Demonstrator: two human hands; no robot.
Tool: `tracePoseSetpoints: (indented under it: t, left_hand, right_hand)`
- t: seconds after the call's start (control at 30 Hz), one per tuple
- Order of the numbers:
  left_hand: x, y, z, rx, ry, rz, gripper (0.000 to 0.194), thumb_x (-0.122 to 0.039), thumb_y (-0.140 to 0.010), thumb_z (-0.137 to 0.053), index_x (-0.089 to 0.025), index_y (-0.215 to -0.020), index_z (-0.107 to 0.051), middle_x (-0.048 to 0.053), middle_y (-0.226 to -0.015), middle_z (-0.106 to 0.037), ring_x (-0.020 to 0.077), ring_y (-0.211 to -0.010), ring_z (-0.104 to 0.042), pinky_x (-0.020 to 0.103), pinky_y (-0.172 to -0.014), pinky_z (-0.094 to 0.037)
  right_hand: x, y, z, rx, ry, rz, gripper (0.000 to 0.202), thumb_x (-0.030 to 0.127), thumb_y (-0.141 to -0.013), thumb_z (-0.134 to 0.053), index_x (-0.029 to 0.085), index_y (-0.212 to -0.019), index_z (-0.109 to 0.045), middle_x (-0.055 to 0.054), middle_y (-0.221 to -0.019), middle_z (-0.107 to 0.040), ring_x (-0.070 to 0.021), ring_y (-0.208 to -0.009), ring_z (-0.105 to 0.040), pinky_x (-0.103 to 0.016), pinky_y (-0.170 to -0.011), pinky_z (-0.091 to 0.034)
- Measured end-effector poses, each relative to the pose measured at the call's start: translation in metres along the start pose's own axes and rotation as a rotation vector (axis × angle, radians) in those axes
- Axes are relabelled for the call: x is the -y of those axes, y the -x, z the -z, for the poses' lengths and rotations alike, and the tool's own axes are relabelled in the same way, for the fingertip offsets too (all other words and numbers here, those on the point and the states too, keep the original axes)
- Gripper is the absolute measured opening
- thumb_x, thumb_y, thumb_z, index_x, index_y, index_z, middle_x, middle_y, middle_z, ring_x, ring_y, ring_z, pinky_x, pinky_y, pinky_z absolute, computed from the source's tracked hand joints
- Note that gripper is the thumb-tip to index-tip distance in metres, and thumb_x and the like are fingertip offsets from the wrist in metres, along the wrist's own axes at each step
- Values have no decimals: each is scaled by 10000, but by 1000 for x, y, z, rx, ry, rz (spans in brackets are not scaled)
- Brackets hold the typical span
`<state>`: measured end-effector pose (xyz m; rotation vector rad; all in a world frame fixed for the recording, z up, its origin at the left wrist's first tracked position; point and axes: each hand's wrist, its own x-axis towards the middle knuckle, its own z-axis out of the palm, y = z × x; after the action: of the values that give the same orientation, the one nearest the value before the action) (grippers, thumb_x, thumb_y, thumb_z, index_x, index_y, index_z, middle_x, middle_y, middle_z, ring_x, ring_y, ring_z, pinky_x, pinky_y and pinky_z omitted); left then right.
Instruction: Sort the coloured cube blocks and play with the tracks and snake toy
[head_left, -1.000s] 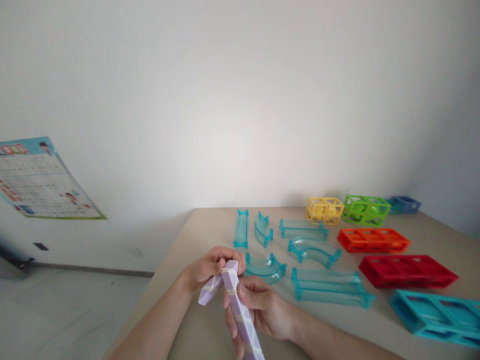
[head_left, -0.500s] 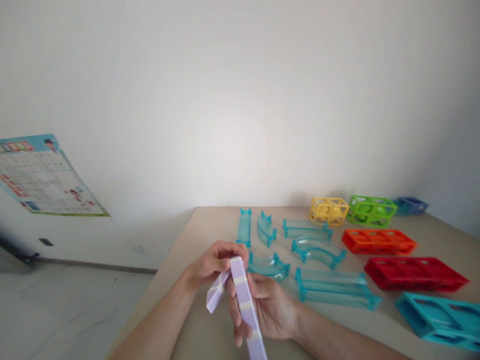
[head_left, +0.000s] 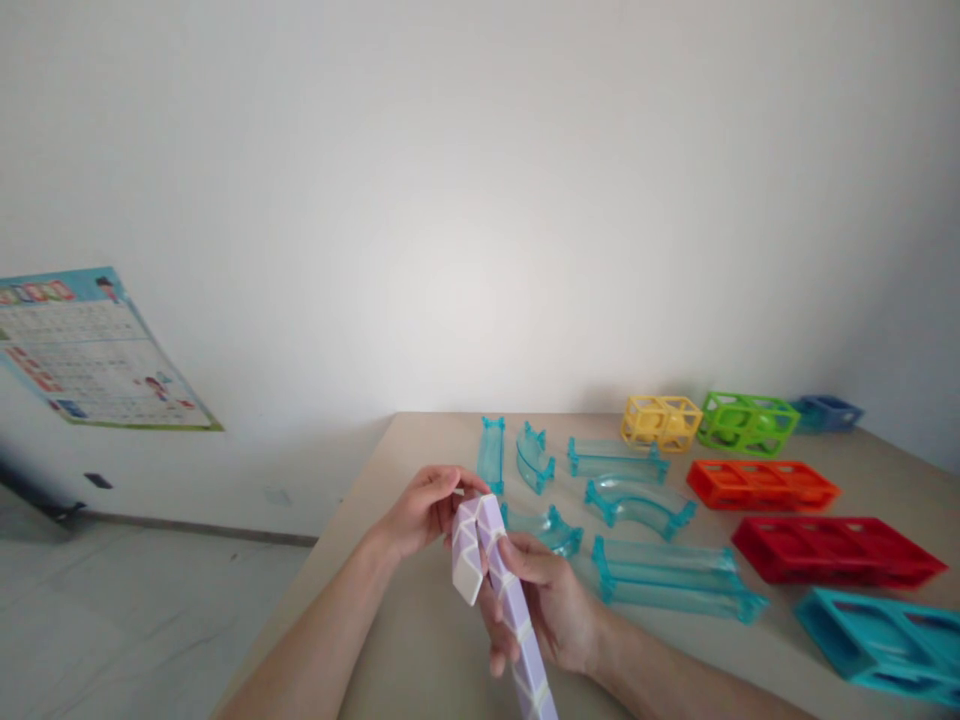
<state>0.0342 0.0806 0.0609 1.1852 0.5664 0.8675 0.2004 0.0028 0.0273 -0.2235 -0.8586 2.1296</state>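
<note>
A lilac and white snake puzzle (head_left: 512,600) made of wedge segments is held above the table, bent back on itself at its upper end. Its short folded end lies beside the long straight part, which runs down past the lower edge of the view. My right hand (head_left: 551,605) grips the long part, thumb on top and fingers beneath. At the bend, my left hand (head_left: 424,510) has its fingers curled around the far side of the puzzle; some fingertips are hidden behind it. Just beyond the hands lies a curved clear-blue track piece (head_left: 551,530), partly covered.
More clear-blue track pieces, straight (head_left: 667,578) and curved (head_left: 637,507), lie on the table (head_left: 405,640). To the right are frame blocks: yellow (head_left: 660,424), green (head_left: 746,424), dark blue (head_left: 829,413), orange (head_left: 761,486), red (head_left: 836,550) and teal (head_left: 885,640). A wall stands behind.
The puzzle has turned in my hands, so its zigzag white-edged faces now show. Its short folded end has swung in close alongside the long part. My left thumb has come off the front.
</note>
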Motion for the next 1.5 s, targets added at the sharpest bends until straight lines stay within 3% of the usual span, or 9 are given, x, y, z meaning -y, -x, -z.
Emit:
tracePoseSetpoints:
  t: [0.17, 0.37, 0.67, 0.93, 1.13, 1.27, 1.5]
  left_hand:
    - [-3, 3, -2, 52, -51, 5, 405, -444, -717, -721, -77, -887, -739, 73, -635, -643, 109, -496, -524, 208, -469, -362]
    - [-7, 6, -10, 214, -132, 65, 476, -516, -666, -740, -81, -855, -701, 48, -595, -592, 110, -465, -498, 209, -442, -326]
    - [-7, 5, -8, 216, -356, -165, 461, -537, -704, -707, -89, -814, -720, 60, -716, -555, 124, -606, -479, 227, -529, -347]
    - [0, 1, -10, 134, -433, -246, 395, -488, -745, -688, -102, -830, -717, 55, -746, -561, 135, -654, -494, 236, -577, -352]
    - [5, 0, -14, -18, -448, -310, 342, -449, -760, -680, -111, -786, -720, 31, -691, -551, 118, -612, -471, 227, -547, -322]
    - [3, 2, -13, -108, -452, -387, 305, -421, -777, -666, -119, -775, -713, 26, -690, -542, 123, -615, -472, 237, -553, -322]
    - [5, 2, -18, -179, -474, -414, 306, -432, -784, -654, -131, -795, -708, 11, -694, -514, 117, -600, -459, 231, -539, -314]
  right_hand:
    - [-1, 1, 1, 22, -6, -30, 454, 560, -813, -600, 111, -866, -548, 4, -553, -601, -122, -368, -574, -306, -425, -573]
    - [-3, -1, -4, -19, 71, -46, 391, 515, -857, -555, 124, -876, -554, 22, -540, -596, -107, -350, -561, -286, -399, -564]
    - [-5, 1, -9, -138, 256, -3, 417, 533, -835, -577, 117, -836, -545, 25, -470, -576, -131, -309, -555, -189, -285, -439]
    - [-5, 0, -7, -229, 380, 100, 444, 569, -831, -565, 129, -781, -532, 3, -469, -589, -136, -312, -561, -151, -265, -312]
    - [-4, 2, -9, -417, 502, 89, 549, 685, -816, -469, 152, -695, -523, 5, -448, -562, -125, -319, -527, -193, -296, -349]
    - [-5, 7, -7, -415, 624, 45, 637, 741, -822, -375, 154, -644, -544, -4, -429, -537, -128, -315, -496, -220, -305, -326]
    - [-3, 10, -14, -461, 803, 22, 600, 699, -885, -323, 166, -713, -539, 11, -484, -537, -117, -406, -507, -237, -432, -367]
